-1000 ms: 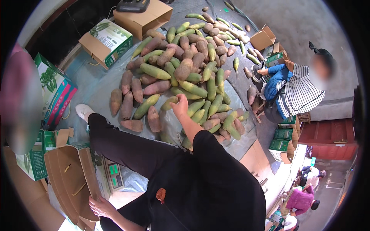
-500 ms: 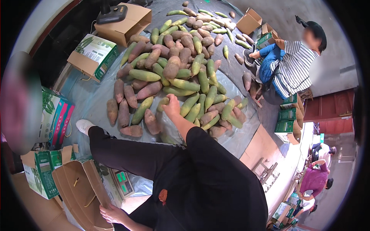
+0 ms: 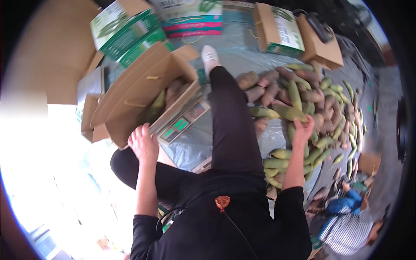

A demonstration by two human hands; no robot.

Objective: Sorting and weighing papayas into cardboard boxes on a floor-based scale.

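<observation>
- Under the right hand (image 3: 303, 128), fingers curl down over a long green fruit (image 3: 289, 112) at the near edge of the heap of green and brown fruits (image 3: 320, 108); the grasp looks closed but only from above, so a smooth skin could slide out if it is lifted by the tips alone.
- Just beyond that hand, other fruits lean against the one being gripped; pulling it free could let neighbours roll off the grey sheet (image 3: 268, 138) toward the outstretched leg (image 3: 229, 130).
- At the left hand (image 3: 143, 143), the palm rests on the edge of the open cardboard box (image 3: 138, 95), fingers spread rather than clenched; whether it grips the flap cannot be told; the box sits tilted on the weighing scale (image 3: 182, 123), so a press or a dropped fruit could tip it or spill the few pieces already inside.
- Between the two hands lies the leg; carrying a fruit across it is a long reach, and a bump could knock the fruit loose.
- Farther out past the right hand, another person in a striped top (image 3: 351, 234) works at the same heap; shifting fruits could roll toward them.
</observation>
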